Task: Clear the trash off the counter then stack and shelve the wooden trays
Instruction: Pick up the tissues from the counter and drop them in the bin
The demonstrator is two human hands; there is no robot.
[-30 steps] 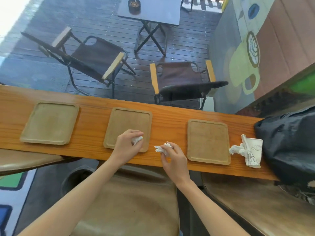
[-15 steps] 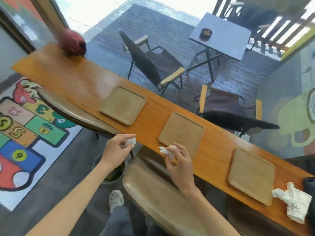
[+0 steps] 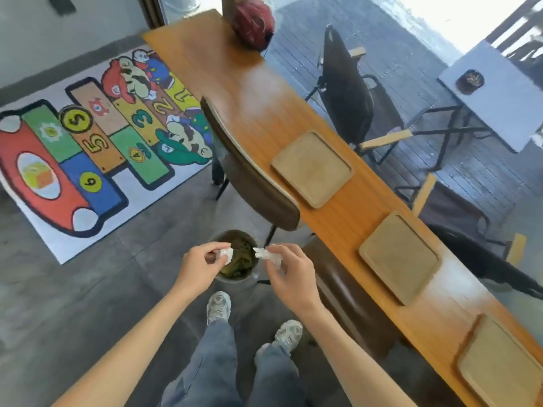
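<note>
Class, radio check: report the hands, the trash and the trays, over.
Left hand and right hand each pinch a tissue wad above the bin. Three trays unstacked on the counter. Nothing blocks the bin.

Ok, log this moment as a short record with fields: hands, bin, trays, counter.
left hand: pinching a crumpled tissue over the bin
right hand: pinching a second tissue wad at the bin's edge
bin: on the floor, dark greenish waste inside
trays: three, apart in a row, unstacked; nearest, middle, far
counter: red item at far end
</note>
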